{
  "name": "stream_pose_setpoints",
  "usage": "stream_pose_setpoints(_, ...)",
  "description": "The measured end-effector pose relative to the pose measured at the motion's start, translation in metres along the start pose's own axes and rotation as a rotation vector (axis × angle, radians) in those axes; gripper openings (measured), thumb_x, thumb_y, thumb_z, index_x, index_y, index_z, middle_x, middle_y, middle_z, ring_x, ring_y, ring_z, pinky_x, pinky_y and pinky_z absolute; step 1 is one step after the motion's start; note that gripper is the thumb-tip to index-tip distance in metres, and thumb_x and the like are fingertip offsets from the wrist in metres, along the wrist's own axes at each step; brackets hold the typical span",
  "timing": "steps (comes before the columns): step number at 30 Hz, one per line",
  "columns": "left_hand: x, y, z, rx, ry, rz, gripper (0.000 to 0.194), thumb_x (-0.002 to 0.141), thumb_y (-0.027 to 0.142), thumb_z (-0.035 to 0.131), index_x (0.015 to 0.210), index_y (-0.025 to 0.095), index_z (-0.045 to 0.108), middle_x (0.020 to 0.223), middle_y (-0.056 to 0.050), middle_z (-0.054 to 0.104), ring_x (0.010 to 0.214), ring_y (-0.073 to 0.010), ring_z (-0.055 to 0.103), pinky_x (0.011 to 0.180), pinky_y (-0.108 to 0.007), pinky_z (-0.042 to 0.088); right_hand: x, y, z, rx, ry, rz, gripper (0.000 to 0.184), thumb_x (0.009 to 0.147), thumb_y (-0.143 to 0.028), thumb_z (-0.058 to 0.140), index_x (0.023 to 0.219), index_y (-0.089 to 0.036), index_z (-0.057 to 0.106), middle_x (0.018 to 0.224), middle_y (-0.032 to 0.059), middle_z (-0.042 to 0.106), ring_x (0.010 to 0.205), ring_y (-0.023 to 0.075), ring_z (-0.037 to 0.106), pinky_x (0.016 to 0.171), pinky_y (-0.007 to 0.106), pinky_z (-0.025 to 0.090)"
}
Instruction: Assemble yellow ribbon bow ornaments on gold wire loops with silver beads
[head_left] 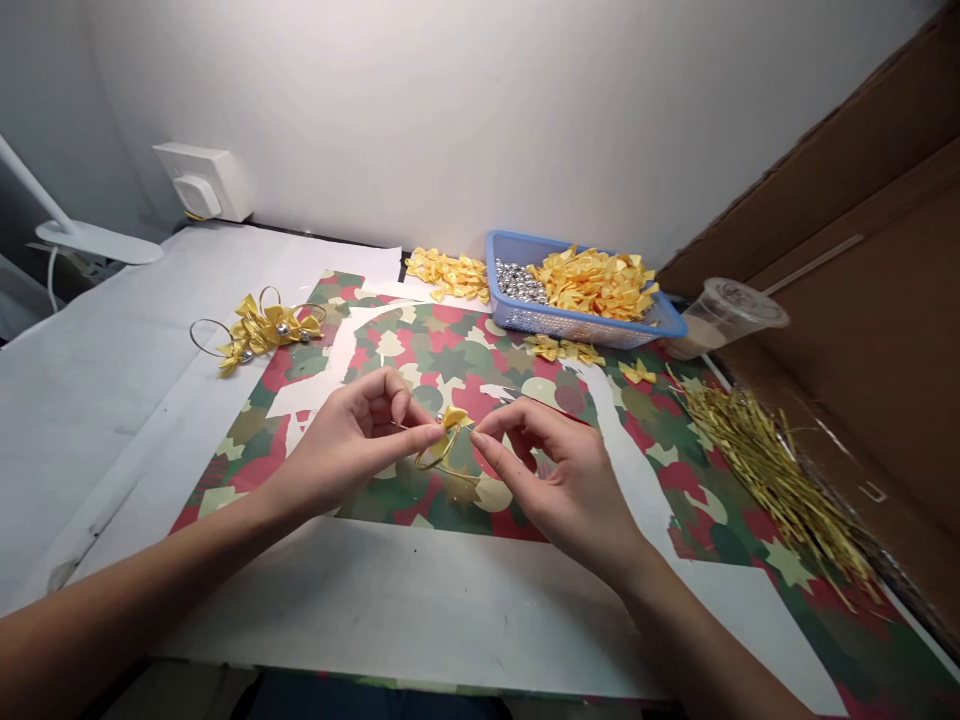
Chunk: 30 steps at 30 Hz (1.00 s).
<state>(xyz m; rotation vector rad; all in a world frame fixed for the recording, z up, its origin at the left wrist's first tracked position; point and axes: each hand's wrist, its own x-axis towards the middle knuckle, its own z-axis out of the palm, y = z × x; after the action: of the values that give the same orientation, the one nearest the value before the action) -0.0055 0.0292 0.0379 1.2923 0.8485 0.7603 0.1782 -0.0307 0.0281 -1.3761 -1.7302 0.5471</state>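
Over the patterned paper, my left hand (pixel 371 430) pinches a small yellow ribbon bow (pixel 454 416) with a silver bell beside it. A thin gold tie (pixel 433 463) curls in a loop below the bow, one end sticking out to the right. My right hand (pixel 551 470) is closed in a pinch at the right of the bow, its thumb and forefinger on what looks like an end of the gold tie. Beyond my left hand lies a cluster of yellow bows (pixel 262 330) with silver bells and gold loops.
A blue basket (pixel 645 336) at the back holds yellow bows and silver bells. Loose bows (pixel 450 274) lie left of it. A plastic cup (pixel 724 318) stands at right, near a bundle of gold ties (pixel 772 470). Brown cardboard (pixel 862 250) borders the right side.
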Motion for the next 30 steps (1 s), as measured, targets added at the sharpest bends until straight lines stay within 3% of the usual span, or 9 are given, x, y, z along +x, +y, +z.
stream_pose_setpoints(11, 0.0016, -0.0005, -0.001, -0.036, -0.025, -0.075, 0.036, 0.074, 0.018, 0.072, 0.064, 0.017, 0.037, 0.068, 0.004, 0.066, 0.057, -0.0044, 0.054, 0.052, -0.015, 0.043, 0.0018, 0.001, -0.0004, -0.047, -0.012, -0.072, 0.01, 0.085, -0.014, 0.056, 0.076, -0.018, 0.057, 0.066, -0.0018, 0.057, 0.055, 0.0102, 0.045, 0.051, 0.023, 0.036)
stream_pose_setpoints(21, -0.003, -0.0029, 0.0013, 0.139, 0.008, 0.071, 0.035, 0.077, 0.021, 0.069, 0.064, 0.018, 0.037, 0.068, 0.003, 0.063, 0.06, -0.0066, 0.052, 0.055, -0.018, 0.043, 0.0005, 0.0026, 0.0006, 0.005, -0.031, 0.026, 0.009, 0.085, -0.017, 0.056, 0.076, -0.019, 0.058, 0.066, -0.0026, 0.056, 0.054, 0.0098, 0.045, 0.051, 0.023, 0.036)
stream_pose_setpoints(30, 0.0005, 0.0009, 0.0025, 0.09, 0.036, -0.007, 0.037, 0.074, 0.023, 0.07, 0.062, 0.018, 0.036, 0.066, 0.002, 0.063, 0.057, -0.0073, 0.049, 0.05, -0.018, 0.038, 0.001, 0.0, 0.0005, -0.019, -0.05, 0.003, 0.011, 0.085, -0.014, 0.056, 0.075, -0.018, 0.058, 0.064, -0.0029, 0.055, 0.054, 0.0096, 0.044, 0.052, 0.024, 0.035)
